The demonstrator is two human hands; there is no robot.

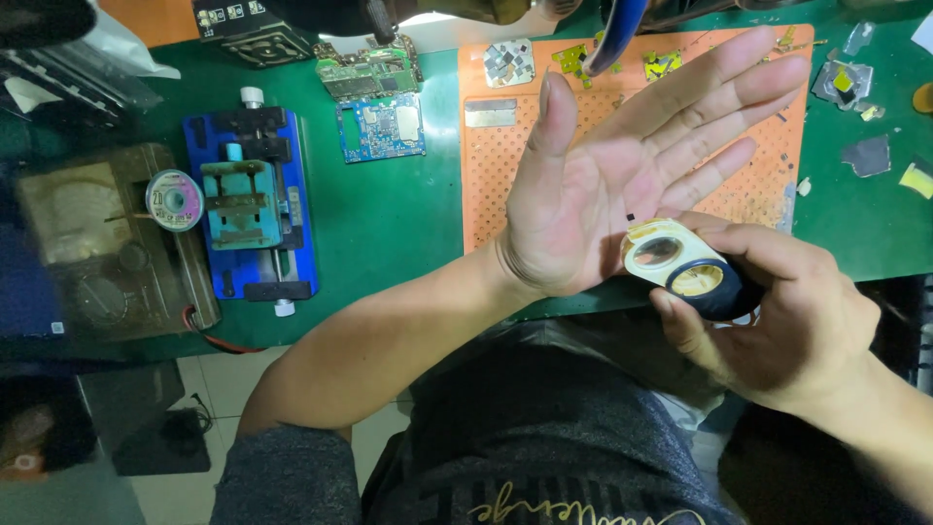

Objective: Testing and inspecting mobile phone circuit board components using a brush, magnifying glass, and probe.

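The left hand (622, 185) is held flat and wide open, palm up, nothing gripped; a tiny dark speck (630, 217) is seen lying on the palm near its lower edge, above the front edge of the green worktop (389, 224). The right hand (777, 321) is wrapped around a small dark jar (705, 282) with two yellowish openings, tipped toward the palm and just touching it. The speck could easily be lost, probably; a slight tilt and it's rolled off into the lap, past the orange perforated mat (496, 156). Jar contents could be spilled too if it's tipped further.
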